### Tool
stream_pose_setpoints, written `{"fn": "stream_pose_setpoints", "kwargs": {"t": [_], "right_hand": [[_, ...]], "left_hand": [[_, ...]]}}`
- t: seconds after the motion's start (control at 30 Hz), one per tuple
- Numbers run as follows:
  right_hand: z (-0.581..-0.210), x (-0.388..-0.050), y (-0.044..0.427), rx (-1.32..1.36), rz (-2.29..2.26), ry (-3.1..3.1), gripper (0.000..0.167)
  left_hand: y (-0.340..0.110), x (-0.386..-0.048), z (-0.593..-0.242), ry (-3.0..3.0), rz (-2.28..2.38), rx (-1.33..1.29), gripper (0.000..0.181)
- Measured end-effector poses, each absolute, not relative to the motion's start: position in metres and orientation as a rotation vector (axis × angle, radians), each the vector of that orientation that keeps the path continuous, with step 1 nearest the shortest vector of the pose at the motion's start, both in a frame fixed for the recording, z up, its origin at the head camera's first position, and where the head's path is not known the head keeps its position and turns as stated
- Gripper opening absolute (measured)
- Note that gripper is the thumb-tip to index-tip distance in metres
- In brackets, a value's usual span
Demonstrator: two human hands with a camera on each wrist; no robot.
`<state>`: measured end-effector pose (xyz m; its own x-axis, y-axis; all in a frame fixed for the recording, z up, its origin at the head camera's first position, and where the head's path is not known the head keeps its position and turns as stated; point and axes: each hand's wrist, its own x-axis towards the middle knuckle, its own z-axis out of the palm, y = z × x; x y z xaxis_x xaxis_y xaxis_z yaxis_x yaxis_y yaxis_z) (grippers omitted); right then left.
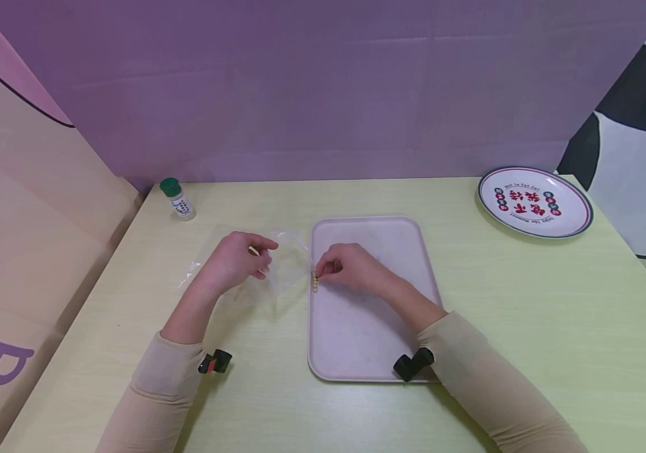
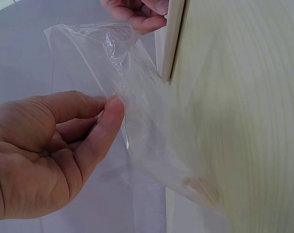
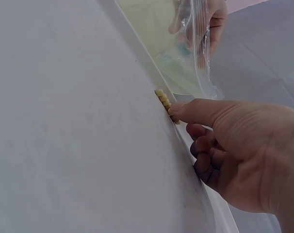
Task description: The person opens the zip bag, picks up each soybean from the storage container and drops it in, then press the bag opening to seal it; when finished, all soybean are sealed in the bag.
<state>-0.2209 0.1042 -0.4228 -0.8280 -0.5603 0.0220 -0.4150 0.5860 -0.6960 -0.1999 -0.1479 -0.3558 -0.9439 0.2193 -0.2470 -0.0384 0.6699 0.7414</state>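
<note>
My left hand (image 1: 239, 261) pinches the edge of a clear plastic zip bag (image 2: 147, 131) between thumb and forefinger, left of the tray. The bag stretches toward the tray's left rim; an orange mark shows near its lower corner in the left wrist view. On the pale tray (image 1: 374, 340), a short row of small round yellow bean-like pieces (image 3: 162, 98) lies along the left rim. My right hand (image 1: 354, 267) has its thumb and forefinger at this row, pinching there. The thumb hides part of the row, and its other fingers are curled.
A small bottle with a green cap (image 1: 178, 199) stands at the back left of the table (image 1: 527, 352). At the back right lies a white oval plate (image 1: 535, 202) with red lettering. A purple backdrop (image 1: 323, 94) rises behind the table.
</note>
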Motion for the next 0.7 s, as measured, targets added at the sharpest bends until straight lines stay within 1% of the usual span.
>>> {"fn": "stream_pose_setpoints", "kwargs": {"t": [0.7], "right_hand": [[-0.4219, -0.2194, 0.1041, -0.940, -1.007, 2.606, 0.009]], "left_hand": [[-0.1468, -0.1996, -0.3555, 2.569, 1.153, 0.149, 0.030]]}}
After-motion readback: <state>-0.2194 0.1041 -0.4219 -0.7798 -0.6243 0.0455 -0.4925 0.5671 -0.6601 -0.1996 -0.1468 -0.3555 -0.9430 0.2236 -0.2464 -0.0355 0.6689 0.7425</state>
